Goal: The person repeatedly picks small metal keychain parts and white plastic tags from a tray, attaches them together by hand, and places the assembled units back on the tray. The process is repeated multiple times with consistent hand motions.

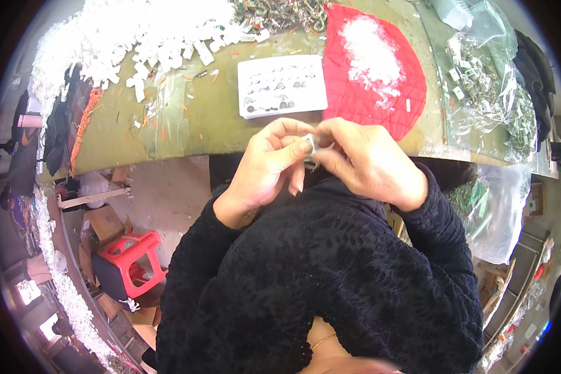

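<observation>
My left hand (271, 159) pinches a small whitish piece (310, 143) between thumb and fingers, just off the table's near edge. Against it from the right comes my right hand (364, 156), thumb and fingers closed at the same piece; what those fingertips hold is hidden and slightly blurred. Beyond both hands lies a white tray (282, 87) with several small round dark and silvery parts in rows. To its right a red cloth (411, 87) bears a heap of small clear-white pieces (374, 56).
A big pile of white plastic parts (124, 37) covers the table's (212, 128) far left. Tangled wired parts (280, 15) lie at the back. Clear bags of parts (486, 87) sit at the right. A red stool (134, 265) stands on the floor at left, near cardboard boxes (103, 224).
</observation>
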`<act>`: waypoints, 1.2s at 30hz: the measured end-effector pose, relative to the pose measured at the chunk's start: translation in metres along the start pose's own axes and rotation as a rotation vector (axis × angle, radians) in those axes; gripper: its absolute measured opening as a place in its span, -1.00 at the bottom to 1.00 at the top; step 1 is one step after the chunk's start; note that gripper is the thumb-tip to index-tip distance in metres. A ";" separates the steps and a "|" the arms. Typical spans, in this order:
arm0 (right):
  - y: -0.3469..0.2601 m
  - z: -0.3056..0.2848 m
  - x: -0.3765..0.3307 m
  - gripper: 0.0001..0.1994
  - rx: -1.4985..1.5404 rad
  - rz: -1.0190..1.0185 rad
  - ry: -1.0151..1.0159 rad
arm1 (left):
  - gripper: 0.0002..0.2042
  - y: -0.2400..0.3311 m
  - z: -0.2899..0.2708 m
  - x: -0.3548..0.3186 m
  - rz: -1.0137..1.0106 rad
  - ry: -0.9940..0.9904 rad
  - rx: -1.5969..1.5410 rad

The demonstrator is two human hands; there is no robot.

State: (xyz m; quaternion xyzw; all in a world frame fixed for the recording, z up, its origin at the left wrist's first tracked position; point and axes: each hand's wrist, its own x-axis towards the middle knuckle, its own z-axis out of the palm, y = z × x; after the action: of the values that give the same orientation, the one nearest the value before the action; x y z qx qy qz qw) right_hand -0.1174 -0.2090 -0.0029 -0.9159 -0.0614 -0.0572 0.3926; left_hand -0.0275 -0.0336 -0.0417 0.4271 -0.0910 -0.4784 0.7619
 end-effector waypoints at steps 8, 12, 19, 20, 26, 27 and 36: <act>0.042 -0.087 -0.007 -0.62 -0.412 0.247 0.466 | -0.81 0.018 0.030 0.023 0.210 0.055 0.070; 0.091 -0.158 0.005 -0.63 -0.983 0.170 0.574 | -0.84 0.026 0.012 0.017 0.360 0.152 0.279; 0.110 -0.064 0.146 -0.83 -0.414 -0.284 0.404 | -0.87 0.017 -0.009 0.006 0.347 0.246 0.355; 0.109 -0.049 0.167 -0.84 -0.428 -0.258 0.401 | -0.87 0.017 -0.011 0.004 0.348 0.255 0.361; 0.110 -0.033 0.219 -0.85 -0.504 -0.302 0.424 | -0.87 0.024 -0.030 -0.002 0.354 0.324 0.332; 0.110 -0.043 0.218 -0.85 -0.483 -0.235 0.386 | -0.87 0.024 -0.032 -0.002 0.352 0.325 0.336; 0.123 -0.066 0.195 -0.79 -0.207 -0.189 0.319 | -0.88 0.030 -0.036 0.004 0.337 0.270 0.332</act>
State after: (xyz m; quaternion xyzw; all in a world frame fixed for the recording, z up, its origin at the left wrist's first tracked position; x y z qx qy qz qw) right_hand 0.0904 -0.3277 -0.0153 -0.9209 -0.0778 -0.2438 0.2940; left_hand 0.0142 -0.0109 -0.0431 0.5848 -0.1358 -0.2620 0.7556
